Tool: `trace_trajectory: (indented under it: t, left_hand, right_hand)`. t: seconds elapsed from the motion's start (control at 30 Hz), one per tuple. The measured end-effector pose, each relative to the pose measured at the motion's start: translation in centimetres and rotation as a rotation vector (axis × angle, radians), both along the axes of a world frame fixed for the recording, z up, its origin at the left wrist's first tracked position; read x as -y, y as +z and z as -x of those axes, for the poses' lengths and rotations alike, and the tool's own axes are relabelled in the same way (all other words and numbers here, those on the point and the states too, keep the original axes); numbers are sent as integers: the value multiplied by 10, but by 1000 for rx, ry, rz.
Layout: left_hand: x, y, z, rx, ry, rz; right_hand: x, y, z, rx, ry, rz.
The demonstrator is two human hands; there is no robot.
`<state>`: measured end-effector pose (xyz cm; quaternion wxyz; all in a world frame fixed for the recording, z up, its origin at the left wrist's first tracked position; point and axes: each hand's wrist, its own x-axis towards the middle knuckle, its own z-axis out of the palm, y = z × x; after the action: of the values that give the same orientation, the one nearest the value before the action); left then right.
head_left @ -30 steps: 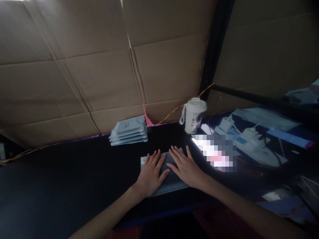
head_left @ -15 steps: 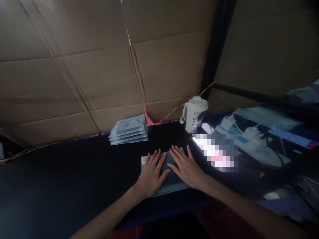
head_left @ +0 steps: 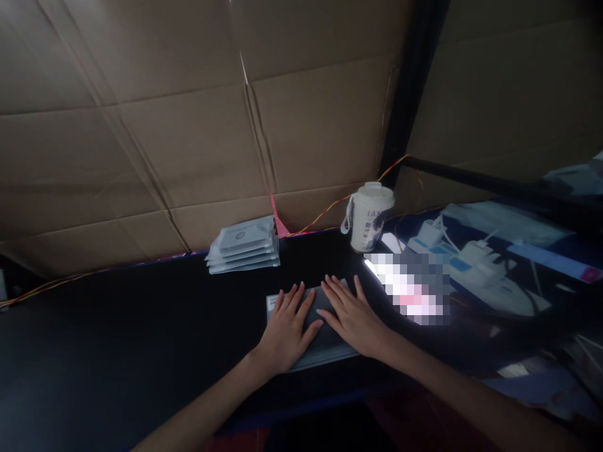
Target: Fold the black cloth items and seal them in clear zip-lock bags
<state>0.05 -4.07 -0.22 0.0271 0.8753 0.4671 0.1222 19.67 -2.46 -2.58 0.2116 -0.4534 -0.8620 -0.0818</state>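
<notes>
A flat grey packet (head_left: 325, 359) with a white label at its upper left corner lies near the front edge of the black table. My left hand (head_left: 285, 333) rests flat on its left part, fingers spread. On the right part of the same packet lies my right hand (head_left: 353, 317), also open, its thumb pointing toward my left hand. The two hands do not touch, and neither grips anything. Behind them, a stack of several pale plastic packets (head_left: 245, 245) sits by the cardboard wall.
A white lidded cup (head_left: 371, 216) stands upright behind my right hand. To its right is a bright, blurred-out device (head_left: 409, 292). Farther right lies a white power strip (head_left: 480, 276) with plugs and cables. Cardboard (head_left: 202, 138) backs the black table (head_left: 117, 339).
</notes>
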Motion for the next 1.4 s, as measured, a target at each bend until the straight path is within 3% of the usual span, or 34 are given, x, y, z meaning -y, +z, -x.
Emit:
trace_trajectory:
  t: [0.37,0.53,0.63,0.73,0.9,1.07,1.4]
  left_hand:
    - [-1,-5,2,119,2,29]
    - [-4,0,8,465,111,116]
    - [-4,7,14,681,157,78]
    - [-2,12,16,769,133,10]
    - [3,15,15,801,114,-23]
    - [4,16,14,781,127,6]
    - [4,17,13,756,139,82]
  right_hand:
    - [0,5,1,24,1,-4]
    - [6,21,11,33,124,62]
    - [10,26,18,-3,155,121]
    - [6,25,18,-2,149,185]
    - [-32,15,0,55,70,174]
    - [-80,16,-12,172,23,84]
    - [-141,-4,6,146,11,-37]
